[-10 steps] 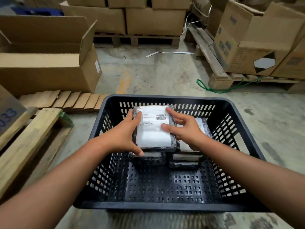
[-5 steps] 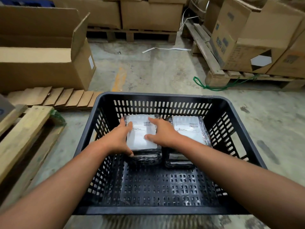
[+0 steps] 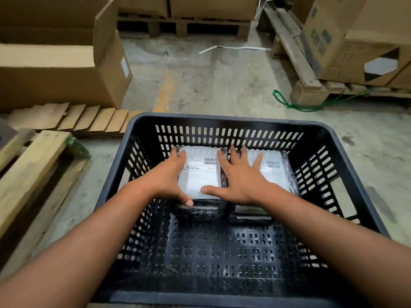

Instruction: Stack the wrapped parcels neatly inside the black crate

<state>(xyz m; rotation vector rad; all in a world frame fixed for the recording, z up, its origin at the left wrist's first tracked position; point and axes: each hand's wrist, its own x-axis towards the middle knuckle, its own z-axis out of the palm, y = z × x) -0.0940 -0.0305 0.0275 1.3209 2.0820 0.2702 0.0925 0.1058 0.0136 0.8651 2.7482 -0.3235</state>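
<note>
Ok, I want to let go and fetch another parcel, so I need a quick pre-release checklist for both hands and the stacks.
1. Left parcel resting on its stack: ok, a wrapped parcel shows beneath it.
2. Left hand placement: ok, cupped round the parcel's left edge.
3. Right hand placement: ok, spread flat across both stacks.
4. Right parcel level with the left: ok.
5. Stacks against the far wall of the black crate: cannot tell.
6. Free floor in the crate: ok, near half bare.
</note>
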